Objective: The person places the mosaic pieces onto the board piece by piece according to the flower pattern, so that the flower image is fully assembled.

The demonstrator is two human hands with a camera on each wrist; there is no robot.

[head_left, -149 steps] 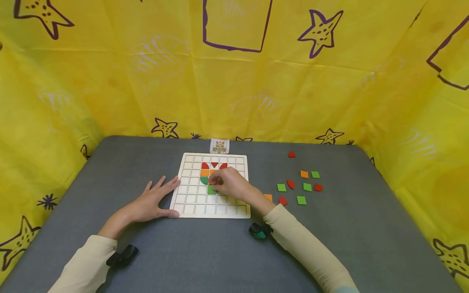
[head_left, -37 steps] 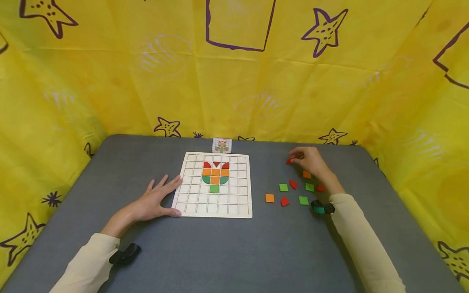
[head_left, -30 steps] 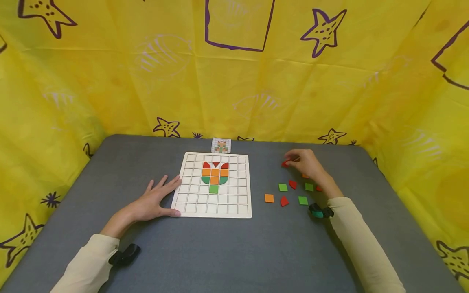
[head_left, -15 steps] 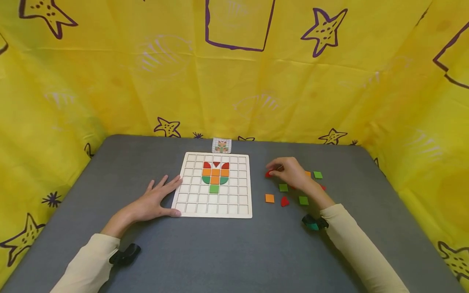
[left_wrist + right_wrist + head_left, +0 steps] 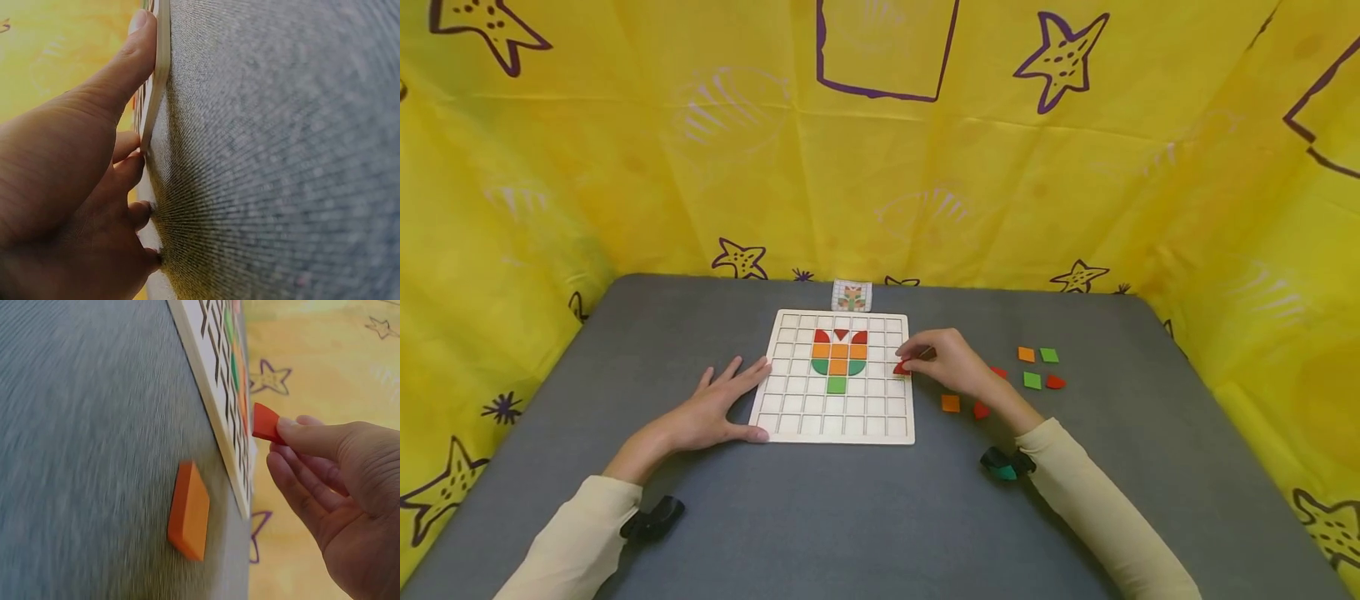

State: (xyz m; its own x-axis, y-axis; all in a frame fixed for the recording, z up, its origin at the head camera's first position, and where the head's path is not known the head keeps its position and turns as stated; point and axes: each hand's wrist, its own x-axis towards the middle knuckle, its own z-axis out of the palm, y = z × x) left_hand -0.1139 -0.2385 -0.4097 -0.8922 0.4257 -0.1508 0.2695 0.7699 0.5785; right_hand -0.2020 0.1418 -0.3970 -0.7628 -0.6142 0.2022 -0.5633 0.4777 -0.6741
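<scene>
Red tile [image 5: 901, 368] pinched at the board's [image 5: 790, 408] right edge

And here's the right hand [image 5: 947, 362], thumb and fingers pinching that red tile at the right-hand border of the pale gridded board! The right wrist view shows it nicely, held by one end, the other end poking out past the thumb; whether it touches the board, I can't tell.

Over to the left hand [image 5: 711, 415]: fingers spread, gripping nothing, thumb at the board's near-left corner and a fingertip against the left edge.

On the grid, what a neat figure! Two rounded red pieces flank a red triangle [image 5: 840, 334], three orange squares run beneath, then an orange square between two dark green rounded pieces, and a light green square [image 5: 837, 385] at the foot. A small patterned card [image 5: 852, 296] lies just beyond the far edge.

Out right, loose pieces on the grey table [image 5: 820, 517]: an orange square [image 5: 951, 403] near the board, more in orange, green and red further off, some partly hidden by the right forearm. Behind it all, a yellow cloth [image 5: 865, 150] with starfish and fish.
</scene>
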